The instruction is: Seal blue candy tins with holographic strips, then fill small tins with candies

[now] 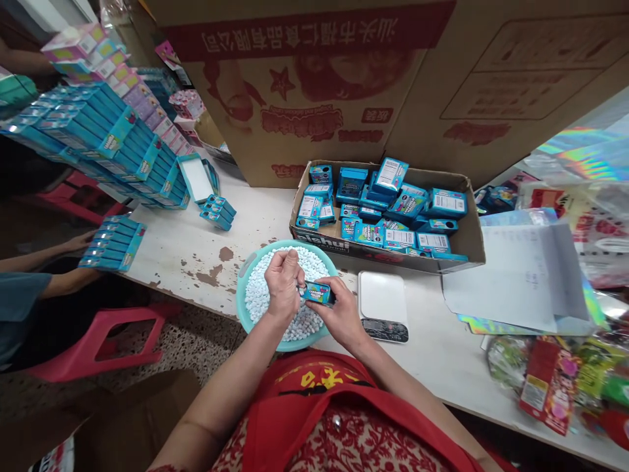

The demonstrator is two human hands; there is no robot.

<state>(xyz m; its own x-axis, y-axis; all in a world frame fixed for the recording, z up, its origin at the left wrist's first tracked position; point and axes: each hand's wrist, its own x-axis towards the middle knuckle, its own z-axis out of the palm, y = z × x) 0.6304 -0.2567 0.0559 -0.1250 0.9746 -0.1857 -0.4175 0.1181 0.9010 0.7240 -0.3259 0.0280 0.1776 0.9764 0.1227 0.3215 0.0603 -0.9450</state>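
Note:
A small blue candy box [316, 293] is gripped in my right hand [341, 313], its printed face turned up and its end pointing left. My left hand [284, 283] is closed at that left end of the box, fingers curled; what they hold, if anything, is hidden. Both hands are over a turquoise basin [242, 296] full of small white candies [258, 288]. Behind the basin, a low cardboard tray [383, 254] holds several more blue boxes [390, 176], lying at various angles. To the right of my right hand lies a white digital scale [382, 296].
A tall brown carton [344, 78] stands behind the tray. Stacks of blue boxes [113, 141] rise at left, near a co-worker's hands [81, 262] and a pink stool [118, 334]. Papers [511, 275] and wrapped packets [550, 387] cover the right side.

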